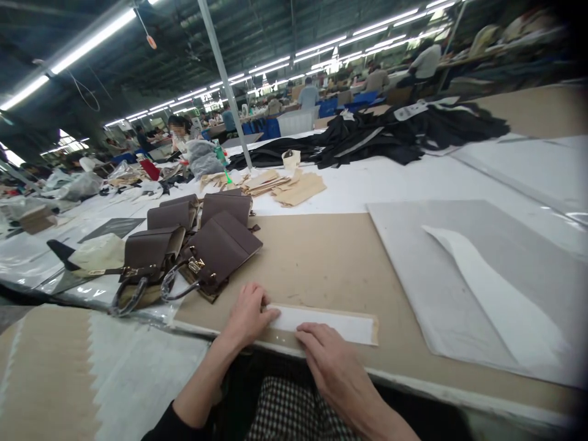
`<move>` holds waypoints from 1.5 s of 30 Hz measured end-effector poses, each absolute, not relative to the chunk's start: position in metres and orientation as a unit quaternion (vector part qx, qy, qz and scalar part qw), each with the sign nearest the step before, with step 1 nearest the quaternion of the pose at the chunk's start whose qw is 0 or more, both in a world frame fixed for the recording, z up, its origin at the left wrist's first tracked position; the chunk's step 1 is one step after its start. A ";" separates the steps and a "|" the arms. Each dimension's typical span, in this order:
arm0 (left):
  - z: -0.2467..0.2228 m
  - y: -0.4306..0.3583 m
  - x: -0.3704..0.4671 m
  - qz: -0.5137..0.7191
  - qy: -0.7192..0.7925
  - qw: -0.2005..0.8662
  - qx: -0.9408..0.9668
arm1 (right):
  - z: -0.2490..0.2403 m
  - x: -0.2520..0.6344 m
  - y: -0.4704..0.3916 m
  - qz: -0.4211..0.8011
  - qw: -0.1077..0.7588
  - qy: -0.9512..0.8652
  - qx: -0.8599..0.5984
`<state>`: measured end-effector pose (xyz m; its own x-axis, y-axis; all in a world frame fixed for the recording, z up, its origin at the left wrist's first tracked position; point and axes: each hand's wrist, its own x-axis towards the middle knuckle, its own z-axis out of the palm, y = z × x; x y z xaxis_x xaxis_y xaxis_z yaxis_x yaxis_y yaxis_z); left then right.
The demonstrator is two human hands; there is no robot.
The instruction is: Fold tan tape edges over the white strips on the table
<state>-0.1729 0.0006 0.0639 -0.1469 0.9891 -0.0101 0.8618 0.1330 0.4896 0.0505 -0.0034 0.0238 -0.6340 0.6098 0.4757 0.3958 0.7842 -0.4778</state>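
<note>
A long white strip [321, 321] lies on a slightly larger tan piece [375, 331], whose edge shows at the right end and along the top. Both rest on a brown board at the table's front edge. My left hand [248, 315] is at the strip's left end, its fingers bent and its thumb pressed on the white surface. My right hand [328, 355] lies over the strip's near edge, fingers stretched out and touching it. It grips nothing that I can see.
Several dark brown handbags [225, 248] lie to the left on the brown board [321, 257]. A grey sheet [404, 263] with a curved white strip [491, 294] is at the right. Tan pieces [301, 188] and black fabric [367, 138] lie farther back. A metal pole [227, 86] rises behind.
</note>
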 end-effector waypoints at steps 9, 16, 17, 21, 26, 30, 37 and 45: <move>0.053 -0.013 -0.157 0.251 0.678 0.415 0.552 | 0.031 0.089 0.004 0.185 0.213 -0.911 -0.300; 0.051 -0.023 -0.152 0.315 0.629 0.503 0.502 | 0.038 0.070 -0.003 0.235 0.229 -0.908 -0.262; 0.053 -0.024 -0.153 0.322 0.621 0.524 0.487 | 0.035 0.064 -0.003 0.242 0.234 -0.906 -0.257; 0.059 -0.031 -0.163 0.361 0.605 0.589 0.396 | 0.023 0.054 -0.005 0.262 0.253 -0.890 -0.273; 0.053 -0.037 -0.167 0.384 0.632 0.552 0.385 | 0.019 0.058 -0.004 0.284 0.278 -0.874 -0.279; 0.049 -0.023 -0.165 0.399 0.650 0.482 0.431 | 0.019 0.056 0.002 0.255 0.315 -0.862 -0.303; 0.050 -0.003 -0.170 0.397 0.643 0.497 0.427 | 0.024 0.039 0.015 0.333 0.346 -0.821 -0.310; 0.051 -0.009 -0.155 0.441 0.571 0.585 0.370 | 0.034 0.040 0.030 0.526 0.328 -0.719 -0.315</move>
<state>-0.1551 -0.0089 0.0514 -0.0414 0.9383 -0.3434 -0.0937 0.3385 0.9363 0.0404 0.0305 0.0338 -0.5865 0.7978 0.1399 0.1074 0.2478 -0.9628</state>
